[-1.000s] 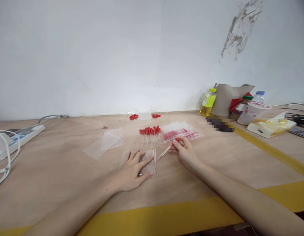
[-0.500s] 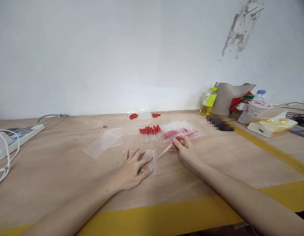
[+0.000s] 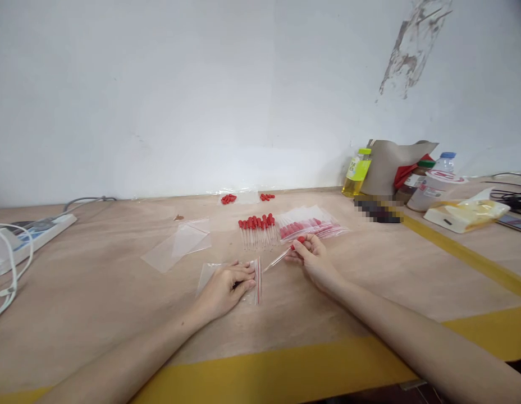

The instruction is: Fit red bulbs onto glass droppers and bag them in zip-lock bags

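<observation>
My left hand [image 3: 229,287] rests on a clear zip-lock bag [image 3: 207,275] on the table, fingers drawn together and closed on it near its red-striped mouth. Between the thumb and fingers of my right hand [image 3: 313,258] is a glass dropper [image 3: 279,258], gripped at its red rubber bulb. Its thin tip points down and left, just beside the bag's mouth. Behind the hands several red-topped droppers [image 3: 256,224] lie in a row. To their right is a pile of bags with droppers inside [image 3: 309,224].
Flat clear bags [image 3: 188,238] lie on the left. Loose red bulbs [image 3: 228,199] lie by the wall. A power strip [image 3: 45,235] with white cables is at far left. A yellow drink bottle [image 3: 356,177], a plastic cup [image 3: 433,193] and a tissue pack [image 3: 466,216] stand right.
My left hand has drawn its spread fingers together and pulled the bag slightly left. My right hand has shifted a little left and down with the dropper.
</observation>
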Available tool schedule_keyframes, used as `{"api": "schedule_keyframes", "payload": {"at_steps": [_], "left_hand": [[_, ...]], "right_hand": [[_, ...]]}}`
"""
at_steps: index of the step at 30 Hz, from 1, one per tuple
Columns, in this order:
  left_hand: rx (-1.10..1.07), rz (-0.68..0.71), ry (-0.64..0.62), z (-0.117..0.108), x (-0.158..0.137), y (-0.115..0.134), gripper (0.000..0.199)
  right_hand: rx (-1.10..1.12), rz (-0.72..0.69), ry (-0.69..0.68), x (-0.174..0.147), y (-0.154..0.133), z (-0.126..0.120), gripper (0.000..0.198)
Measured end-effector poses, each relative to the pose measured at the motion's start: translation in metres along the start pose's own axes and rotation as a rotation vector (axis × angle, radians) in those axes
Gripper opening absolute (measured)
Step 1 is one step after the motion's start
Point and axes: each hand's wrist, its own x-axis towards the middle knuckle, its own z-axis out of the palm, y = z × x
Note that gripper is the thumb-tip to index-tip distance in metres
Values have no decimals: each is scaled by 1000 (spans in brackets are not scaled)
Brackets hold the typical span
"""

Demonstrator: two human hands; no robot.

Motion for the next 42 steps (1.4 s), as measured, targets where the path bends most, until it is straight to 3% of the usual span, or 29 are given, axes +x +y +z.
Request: {"api": "schedule_keyframes", "payload": {"at_steps": [10, 13, 17, 24, 27, 31, 35, 39, 42], "left_hand": [[2, -12, 68, -3, -2, 9, 23], [39, -61, 73, -5, -3, 13, 35], [59, -26, 47, -6, -4, 13, 41], [71, -46, 36, -5, -4, 13, 47], [61, -38, 36, -6, -3, 16, 45], [23, -40, 32, -8, -2, 18, 43], [-21, -65, 33, -7, -3, 20, 43], [-29, -59, 32, -7, -4, 23, 40], [-13, -70, 81, -12, -3, 21, 37]], "right_hand": [[-100, 1, -48, -1, 4, 2, 39], [-149, -24, -53, 0, 7, 0, 39], [-180, -34, -48, 1, 7, -1, 40], [9, 198, -60, -6, 3, 6, 38], [-19, 244, -171, -10, 0, 6, 36], [-220, 226, -483, -14, -3, 5, 32], [-231, 221, -696, -18, 2, 12, 34], [-129, 296, -800, -20, 10, 19, 34], [-87, 274, -761, -16, 9, 16, 32]]}}
